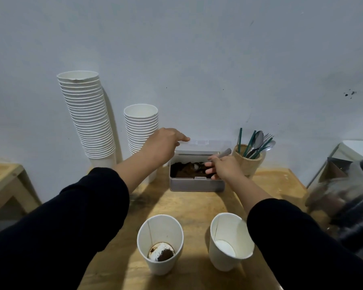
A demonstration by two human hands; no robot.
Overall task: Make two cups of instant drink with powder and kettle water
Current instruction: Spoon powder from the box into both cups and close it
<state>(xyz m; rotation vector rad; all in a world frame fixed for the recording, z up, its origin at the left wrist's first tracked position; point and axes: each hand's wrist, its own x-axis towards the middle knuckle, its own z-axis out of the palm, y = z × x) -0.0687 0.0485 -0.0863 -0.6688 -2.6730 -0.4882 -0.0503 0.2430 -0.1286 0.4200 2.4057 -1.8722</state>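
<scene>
At the back left of your light wooden bench (189,206) stand two stacks of white paper cups, the tall stack (88,118) leaning beside the shorter stack (142,128). Near the back right corner you see a round wooden holder (247,162) with green stirrers and metal cutlery (257,143). A pale wooden shelf (4,181) sits off the left edge.

Single head-worn wide-angle view, looking forward and down from the person's own standpoint onto a wooden table (197,206) set against a pale wall (197,49). Both forearms reach in from the lower edge; the near table edge lies close beneath the lens.
</scene>
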